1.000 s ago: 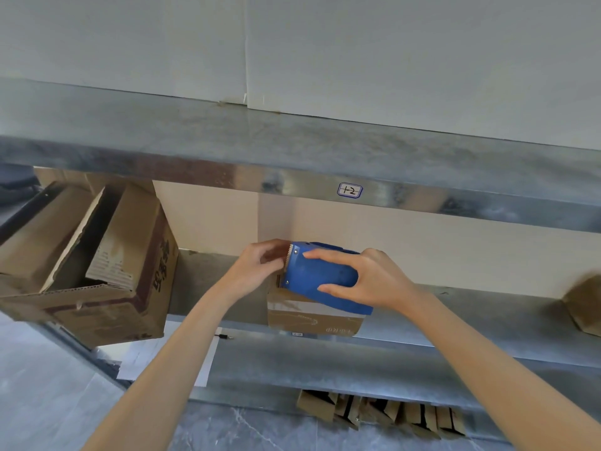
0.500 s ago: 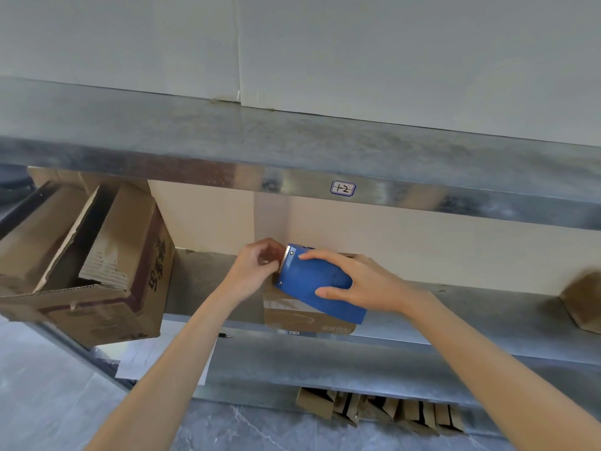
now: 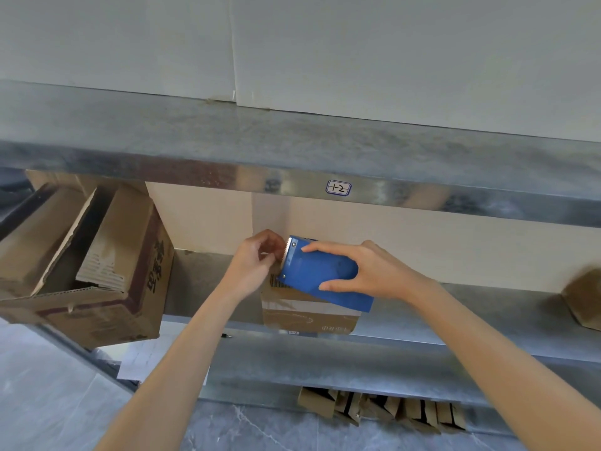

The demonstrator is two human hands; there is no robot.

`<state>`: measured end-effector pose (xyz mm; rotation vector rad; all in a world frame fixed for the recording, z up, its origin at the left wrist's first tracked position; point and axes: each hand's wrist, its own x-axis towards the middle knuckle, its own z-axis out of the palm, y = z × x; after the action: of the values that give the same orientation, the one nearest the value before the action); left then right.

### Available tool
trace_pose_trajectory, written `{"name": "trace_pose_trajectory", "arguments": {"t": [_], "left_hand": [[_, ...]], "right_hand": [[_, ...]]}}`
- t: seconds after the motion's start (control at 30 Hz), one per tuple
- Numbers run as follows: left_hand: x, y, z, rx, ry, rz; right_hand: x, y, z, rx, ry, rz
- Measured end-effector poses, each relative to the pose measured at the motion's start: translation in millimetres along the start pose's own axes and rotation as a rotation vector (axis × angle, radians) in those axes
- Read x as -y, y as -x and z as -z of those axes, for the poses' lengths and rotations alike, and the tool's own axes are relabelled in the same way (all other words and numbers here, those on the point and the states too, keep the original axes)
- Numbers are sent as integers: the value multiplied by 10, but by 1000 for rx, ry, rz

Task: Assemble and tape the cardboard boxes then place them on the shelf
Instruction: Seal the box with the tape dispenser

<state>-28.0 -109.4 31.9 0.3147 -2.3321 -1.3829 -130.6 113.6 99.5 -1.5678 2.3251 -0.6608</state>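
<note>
Box looks light, stiff; I'd grip its sides. R hand wraps tape dispenser, L hand fingertips pinch tape, prob.

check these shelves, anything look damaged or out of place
The large open cardboard box at the left stands out: it sits tilted and overhangs the front edge of the middle shelf, and its flap edges are torn and ragged. The small box under the blue tape dispenser sits square.
</note>
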Motion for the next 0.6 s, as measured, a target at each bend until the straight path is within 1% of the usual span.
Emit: {"name": "trace_pose_trajectory", "arguments": {"t": [0.13,0.17,0.27,0.37,0.43,0.6], "left_hand": [[247,55,419,-189,-40,122],[330,105,559,-208,-47,141],[400,205,669,-177,-38,169],[335,207,493,-173,160,187],[296,207,381,-156,227,175],[289,173,124,-121,97,174]], "right_hand": [[-234,141,180,-28,14,-108],[-305,212,216,-34,1,-136],[-406,314,232,-17,-30,-156],[-455,287,262,-47,-41,-197],[-517,286,322,-76,-37,-222],[-617,301,372,-84,-35,-279]]}}
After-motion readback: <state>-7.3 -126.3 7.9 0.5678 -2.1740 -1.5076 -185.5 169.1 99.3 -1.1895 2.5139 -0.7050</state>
